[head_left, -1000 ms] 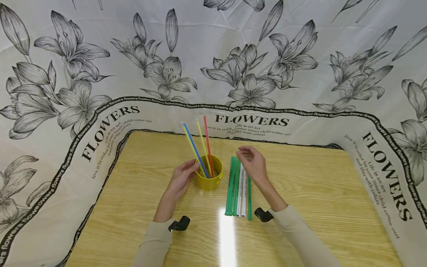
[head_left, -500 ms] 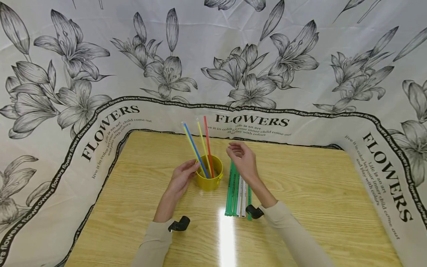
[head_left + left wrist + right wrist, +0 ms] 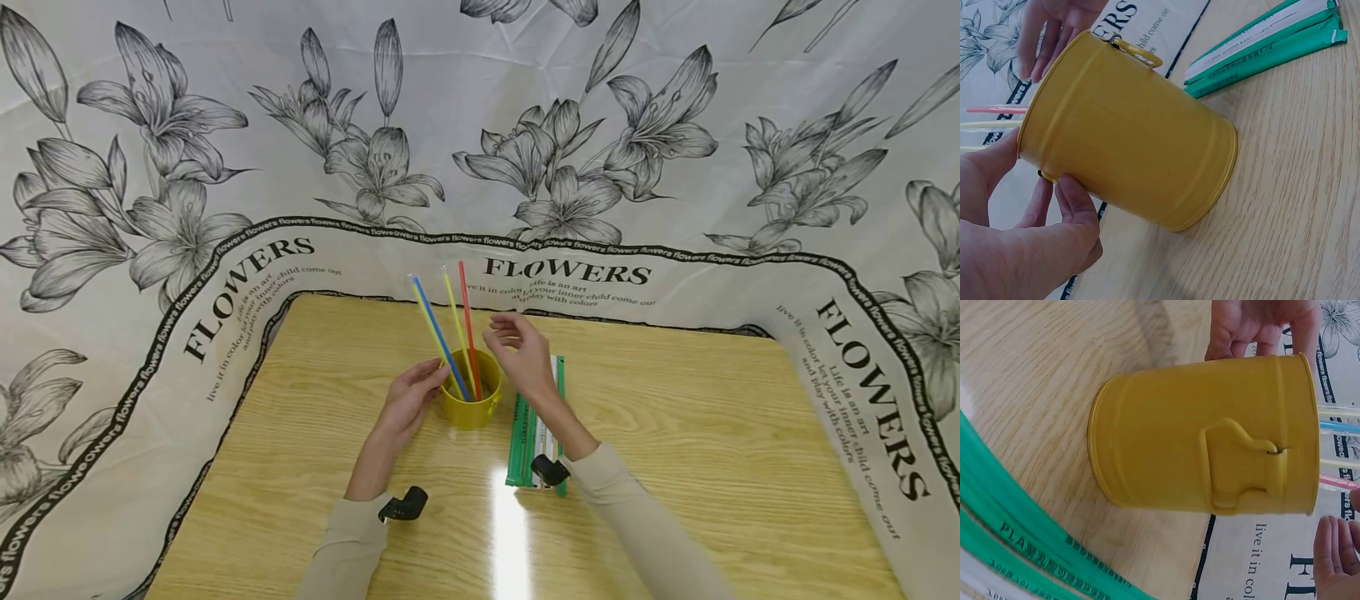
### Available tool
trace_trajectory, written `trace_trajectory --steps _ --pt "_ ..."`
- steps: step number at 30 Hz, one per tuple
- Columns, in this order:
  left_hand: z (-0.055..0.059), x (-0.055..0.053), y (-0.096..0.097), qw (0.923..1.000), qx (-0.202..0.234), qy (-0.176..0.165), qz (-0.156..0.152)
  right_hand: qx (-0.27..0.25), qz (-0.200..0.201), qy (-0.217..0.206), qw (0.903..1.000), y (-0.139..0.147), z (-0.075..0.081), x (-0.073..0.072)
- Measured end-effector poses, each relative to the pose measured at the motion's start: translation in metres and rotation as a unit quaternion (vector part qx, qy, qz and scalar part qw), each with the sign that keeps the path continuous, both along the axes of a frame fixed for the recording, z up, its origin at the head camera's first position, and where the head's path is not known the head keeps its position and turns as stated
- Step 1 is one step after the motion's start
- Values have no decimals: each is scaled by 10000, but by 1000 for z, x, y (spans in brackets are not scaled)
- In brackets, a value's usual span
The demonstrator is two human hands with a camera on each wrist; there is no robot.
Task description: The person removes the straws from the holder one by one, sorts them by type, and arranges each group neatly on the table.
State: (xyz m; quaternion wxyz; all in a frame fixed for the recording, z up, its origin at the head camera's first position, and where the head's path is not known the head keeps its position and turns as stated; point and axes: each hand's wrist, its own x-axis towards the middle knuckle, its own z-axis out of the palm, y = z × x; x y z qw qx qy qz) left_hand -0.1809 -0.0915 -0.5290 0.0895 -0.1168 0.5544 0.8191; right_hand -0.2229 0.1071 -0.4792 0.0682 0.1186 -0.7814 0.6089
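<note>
Here, left fingers (image 3: 1079, 200) gripping yellow bucket (image 3: 1129, 131), lettered packets (image 3: 1029, 531), "FLOWERS" cloth (image 3: 566, 271)

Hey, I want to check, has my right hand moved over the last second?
Yes. In the head view, your right hand has moved left, closer to the yellow bucket, which has stayed put.

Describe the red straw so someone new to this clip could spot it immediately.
On the wooden table stands a yellow bucket, left of the flat green and white packets. Several straws lean out of its mouth. In the head view the red straw is rightmost, the only red one.
</note>
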Motion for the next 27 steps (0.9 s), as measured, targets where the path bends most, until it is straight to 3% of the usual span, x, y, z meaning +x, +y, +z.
trace_trajectory --steps 14,21,27 --pt "-1 -2 1 10000 -3 -28 15 267 87 91 9996 -22 -7 -4" --pt "-1 -1 0 10000 -12 -13 30 497 46 123 9987 -24 -11 -5" --pt "1 -1 0 10000 -7 -43 -3 384 54 185 9991 -21 -8 -4"
